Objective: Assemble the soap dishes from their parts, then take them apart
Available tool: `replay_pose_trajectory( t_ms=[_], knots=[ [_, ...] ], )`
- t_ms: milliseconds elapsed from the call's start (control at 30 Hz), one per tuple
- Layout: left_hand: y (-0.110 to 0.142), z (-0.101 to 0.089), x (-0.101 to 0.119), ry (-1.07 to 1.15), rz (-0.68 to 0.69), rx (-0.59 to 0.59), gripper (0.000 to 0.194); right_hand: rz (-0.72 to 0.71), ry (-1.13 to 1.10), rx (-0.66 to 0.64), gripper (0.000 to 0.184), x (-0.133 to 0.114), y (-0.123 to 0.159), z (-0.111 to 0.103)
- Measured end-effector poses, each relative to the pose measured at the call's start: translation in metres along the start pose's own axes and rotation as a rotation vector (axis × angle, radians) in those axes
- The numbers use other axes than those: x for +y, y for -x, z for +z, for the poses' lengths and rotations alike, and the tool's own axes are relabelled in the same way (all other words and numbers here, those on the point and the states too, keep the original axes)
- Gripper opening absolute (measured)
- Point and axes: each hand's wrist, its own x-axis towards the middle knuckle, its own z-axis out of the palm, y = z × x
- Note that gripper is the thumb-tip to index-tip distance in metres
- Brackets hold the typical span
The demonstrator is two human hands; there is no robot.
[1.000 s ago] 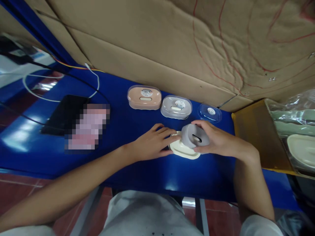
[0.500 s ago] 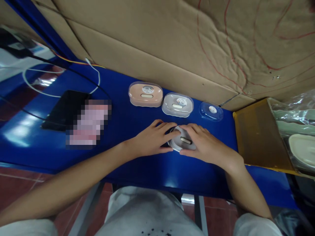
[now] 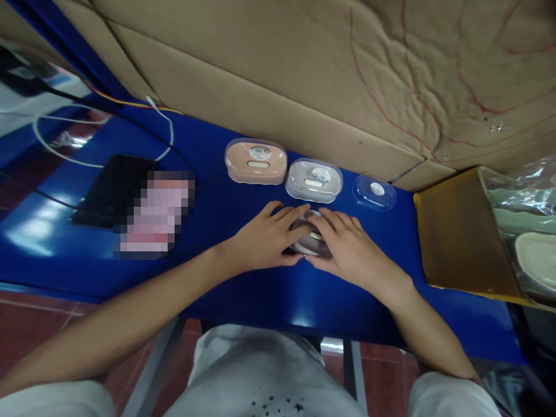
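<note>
On the blue table, a grey oval box (image 3: 310, 246) with a light slot-shaped piece on its top lies between my two hands. My left hand (image 3: 271, 237) wraps its left side, thumb over the top and fingers along the edges. From the right, my right hand (image 3: 345, 243) grips the same box and covers much of it. Just beyond stand a clear-lidded light grey box (image 3: 315, 180) and a clear-lidded peach box (image 3: 255, 163), each with a round label. A loose clear plastic lid (image 3: 373, 192) with a round label lies to their right.
At the right stands an open cardboard box (image 3: 467, 231) holding pale lids and clear plastic. A phone with a blurred screen (image 3: 156, 214) rests on a black device (image 3: 115, 188) at the left, near white and black cables. Brown cardboard (image 3: 260, 69) lines the table's back.
Both hands and the grey box have shifted slightly left and away from me. My right hand now covers more of the box's top. The view has tilted a little.
</note>
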Motion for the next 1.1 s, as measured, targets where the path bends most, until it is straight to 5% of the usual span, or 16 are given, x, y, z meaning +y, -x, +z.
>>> replay_pose_trajectory(
  t_ms=[600, 733, 900, 1100],
  knots=[
    [-0.001, -0.002, -0.008, -0.025, -0.048, -0.059, 0.054, -0.063, -0.042, 0.019, 0.073, 0.017, -0.011, 0.013],
    [0.0, -0.005, -0.01, 0.018, -0.059, -0.051, 0.051, -0.099, -0.271, 0.06, 0.061, 0.054, -0.013, -0.001],
    [0.003, -0.014, -0.015, 0.094, -0.064, -0.083, 0.049, 0.157, -0.088, 0.216, 0.037, 0.121, -0.011, -0.008],
    [0.005, -0.021, -0.028, 0.243, -0.107, -0.15, 0.067, 0.35, -0.026, 0.156, 0.086, 0.186, 0.006, -0.001]
  ],
)
